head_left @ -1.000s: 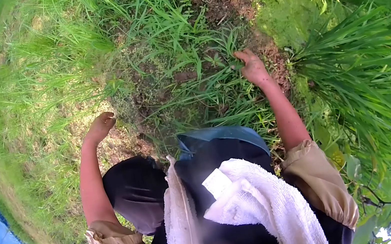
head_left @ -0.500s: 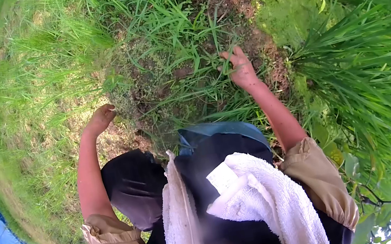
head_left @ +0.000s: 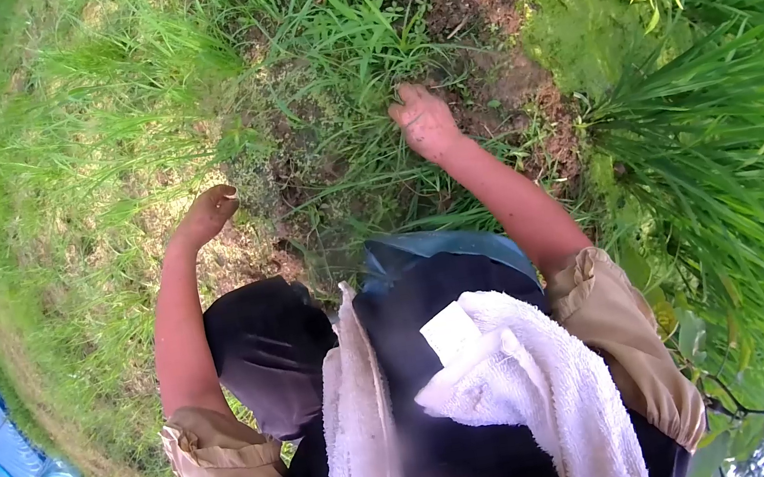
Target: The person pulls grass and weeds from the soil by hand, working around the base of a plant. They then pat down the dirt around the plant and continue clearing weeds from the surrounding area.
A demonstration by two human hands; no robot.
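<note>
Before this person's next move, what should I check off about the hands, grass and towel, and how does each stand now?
1. Both hands visible: ok, left hand and right hand both show.
2. Right hand at the grass: ok, its fingers are down at the blades.
3. Right hand's grip: cannot tell, the fingertips are unclear.
4. Left hand's grip: cannot tell, its fingers are curled in shadow.
5. Hands together: not ok, they are well apart.
6. Towel away from both hands: ok.

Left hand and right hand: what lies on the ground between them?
In the head view, green grass and patches of dark soil lie between the left hand and right hand.
</note>
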